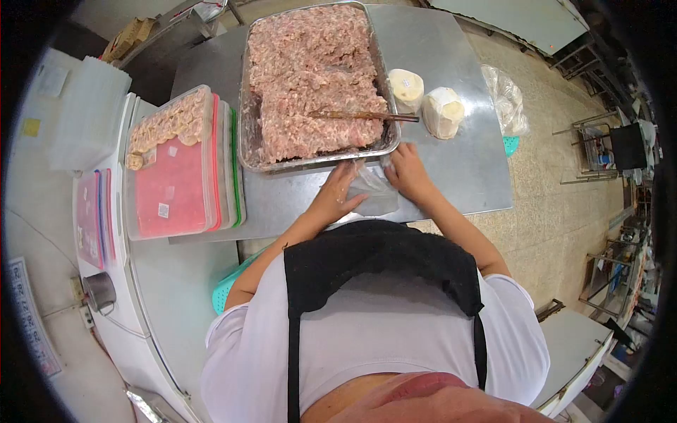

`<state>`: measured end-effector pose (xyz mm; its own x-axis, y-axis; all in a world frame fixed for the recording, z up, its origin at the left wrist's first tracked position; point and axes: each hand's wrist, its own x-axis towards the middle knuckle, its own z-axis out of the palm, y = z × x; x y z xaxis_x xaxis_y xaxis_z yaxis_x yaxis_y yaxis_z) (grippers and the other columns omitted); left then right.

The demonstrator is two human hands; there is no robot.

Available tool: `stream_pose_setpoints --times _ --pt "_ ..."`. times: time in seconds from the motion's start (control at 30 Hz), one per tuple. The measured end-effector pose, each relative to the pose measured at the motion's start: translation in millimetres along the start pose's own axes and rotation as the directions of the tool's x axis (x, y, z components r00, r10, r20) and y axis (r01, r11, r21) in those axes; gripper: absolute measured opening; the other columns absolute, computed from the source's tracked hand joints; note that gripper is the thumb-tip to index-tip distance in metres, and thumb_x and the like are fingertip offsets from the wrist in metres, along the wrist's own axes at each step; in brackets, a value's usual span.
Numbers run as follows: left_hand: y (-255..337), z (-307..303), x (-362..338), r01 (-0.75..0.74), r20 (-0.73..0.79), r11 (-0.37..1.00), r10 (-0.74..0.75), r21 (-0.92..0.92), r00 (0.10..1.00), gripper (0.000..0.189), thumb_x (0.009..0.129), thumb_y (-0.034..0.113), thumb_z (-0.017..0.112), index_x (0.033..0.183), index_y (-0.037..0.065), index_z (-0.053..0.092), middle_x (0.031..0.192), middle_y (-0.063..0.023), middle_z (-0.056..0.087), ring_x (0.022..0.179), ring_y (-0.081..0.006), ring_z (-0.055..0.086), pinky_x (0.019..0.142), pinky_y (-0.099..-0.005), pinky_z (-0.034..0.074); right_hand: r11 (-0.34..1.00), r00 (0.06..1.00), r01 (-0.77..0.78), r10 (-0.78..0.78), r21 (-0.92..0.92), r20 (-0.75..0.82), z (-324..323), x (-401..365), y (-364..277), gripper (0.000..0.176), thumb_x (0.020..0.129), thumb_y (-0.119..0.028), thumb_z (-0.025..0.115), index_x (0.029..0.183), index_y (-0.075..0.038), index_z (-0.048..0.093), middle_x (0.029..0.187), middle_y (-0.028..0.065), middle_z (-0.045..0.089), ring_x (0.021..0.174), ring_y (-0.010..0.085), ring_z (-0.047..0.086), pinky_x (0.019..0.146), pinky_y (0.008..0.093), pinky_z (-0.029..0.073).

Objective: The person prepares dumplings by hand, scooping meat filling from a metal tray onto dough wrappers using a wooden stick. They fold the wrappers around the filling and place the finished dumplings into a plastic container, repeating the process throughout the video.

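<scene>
A crumpled clear plastic bag (pixel 374 185) lies at the near edge of the steel table, between my hands. My left hand (pixel 333 196) is at its left side, thumb spread from the fingers, fingertips by the plastic. At the right side, my right hand (pixel 410 173) has its fingers curled on the bag's edge. Just beyond both hands stands a deep metal tray (pixel 245 134) heaped with minced meat (pixel 317 77). A flat brown stick (pixel 363 115) rests on the meat, its dark end past the tray's right rim. Two pale round wrapped stacks (pixel 405 90) sit right of the tray.
Lidded plastic boxes (pixel 176 190) with red and green rims stand stacked at left, small dumpling-like pieces (pixel 169 127) on top. A plastic bag (pixel 504 99) hangs past the right edge of the steel table (pixel 472 176). A metal cup (pixel 99 290) is at far left.
</scene>
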<state>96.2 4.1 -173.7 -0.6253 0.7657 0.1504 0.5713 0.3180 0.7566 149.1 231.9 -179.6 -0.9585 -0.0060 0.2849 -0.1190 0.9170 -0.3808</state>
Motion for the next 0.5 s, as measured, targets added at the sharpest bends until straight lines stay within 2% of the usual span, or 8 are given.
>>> stream_pose_setpoints --times 0.1,0.17,0.2,0.23,0.27,0.3,0.37,0.5 --pt "-11.1 31.9 10.4 0.039 -0.096 0.991 -0.051 -0.131 0.994 0.069 0.076 0.018 0.07 0.137 0.004 0.041 0.131 -0.0286 0.045 0.126 -0.0423 0.04 0.105 -0.044 0.034 0.969 0.991 -0.051 0.019 0.241 0.133 6.3 -19.7 -21.9 0.047 0.075 -0.017 0.067 0.117 0.001 0.051 0.118 0.0223 0.05 0.11 0.0422 0.045 0.094 0.0468 0.04" --pt "12.9 30.8 21.0 0.054 -0.159 0.986 -0.08 -0.159 0.984 0.055 0.079 0.012 0.064 0.13 0.002 0.046 0.124 -0.0249 0.052 0.119 -0.0379 0.049 0.1 -0.0432 0.04 0.882 1.0 0.012 -0.013 0.471 -0.002 6.5 -24.3 -42.6 0.059 0.079 -0.018 0.067 0.129 0.0 0.043 0.129 0.0273 0.041 0.118 0.044 0.04 0.101 0.0454 0.035" --pt "17.7 32.4 24.8 0.274 -0.016 0.714 -0.371 -0.644 0.929 0.049 0.081 0.008 0.062 0.128 0.004 0.047 0.121 -0.0196 0.055 0.113 -0.0339 0.054 0.096 -0.0427 0.044 0.904 0.996 0.085 -0.074 0.419 -0.044 6.6 -27.9 -45.9 0.066 0.078 -0.024 0.071 0.133 -0.004 0.04 0.132 0.0288 0.037 0.12 0.0448 0.039 0.101 0.0476 0.035" --pt "21.4 35.7 29.1 0.398 0.252 0.187 -0.522 -0.898 0.815 0.043 0.083 0.003 0.059 0.125 0.006 0.048 0.117 -0.0143 0.057 0.106 -0.0299 0.058 0.092 -0.0421 0.048 0.904 0.996 0.088 -0.075 0.417 -0.047 -5.9 -26.0 -51.8 0.066 0.078 -0.024 0.071 0.133 -0.004 0.04 0.132 0.0288 0.037 0.12 0.0448 0.039 0.101 0.0476 0.035" --pt "15.4 45.6 34.5 0.339 0.304 -0.04 -0.547 -0.94 0.78 0.032 0.091 0.008 0.052 0.123 0.006 0.049 0.113 -0.0096 0.059 0.101 -0.0225 0.061 0.088 -0.0403 0.051 0.925 0.985 0.17 -0.162 0.341 -0.05 -21.2 -24.6 -55.7 0.067 0.076 -0.026 0.073 0.132 -0.006 0.042 0.132 0.028 0.037 0.12 0.0449 0.039 0.1 0.0489 0.035" --pt "18.8 42.3 36.9 0.338 0.303 -0.038 -0.545 -0.941 0.782 0.032 0.091 0.008 0.052 0.123 0.006 0.049 0.113 -0.0096 0.059 0.101 -0.0225 0.061 0.088 -0.0403 0.051 0.932 0.968 0.251 -0.248 0.262 -0.045 -32.1 -23.9 -57.1 0.069 0.074 -0.029 0.076 0.13 -0.007 0.043 0.133 0.0271 0.037 0.119 0.045 0.04 0.099 0.0503 0.036" --pt "25.4 34.5 38.1 0.364 0.501 -0.432 -0.262 -0.825 0.825 0.029 0.097 0.019 0.044 0.122 0.004 0.049 0.113 -0.0114 0.059 0.102 -0.024 0.061 0.089 -0.0412 0.051 0.917 0.942 0.328 -0.299 0.229 -0.149 -36.6 -22.7 -37.8 0.065 0.069 -0.027 0.079 0.123 -0.009 0.048 0.127 0.0236 0.044 0.112 0.0428 0.046 0.094 0.0492 0.041" --pt "34.6 53.1 47.4 0.364 0.422 -0.452 -0.031 -0.815 0.906 0.051 0.094 0.045 0.044 0.129 0.008 0.045 0.121 -0.0144 0.054 0.107 -0.0298 0.055 0.095 -0.0473 0.045 0.926 0.937 0.341 -0.32 0.162 -0.143 -60.4 -9.8 -1.2 0.039 0.073 -0.013 0.071 0.108 -0.007 0.057 0.11 0.0158 0.056 0.099 0.037 0.054 0.083 0.0436 0.048"
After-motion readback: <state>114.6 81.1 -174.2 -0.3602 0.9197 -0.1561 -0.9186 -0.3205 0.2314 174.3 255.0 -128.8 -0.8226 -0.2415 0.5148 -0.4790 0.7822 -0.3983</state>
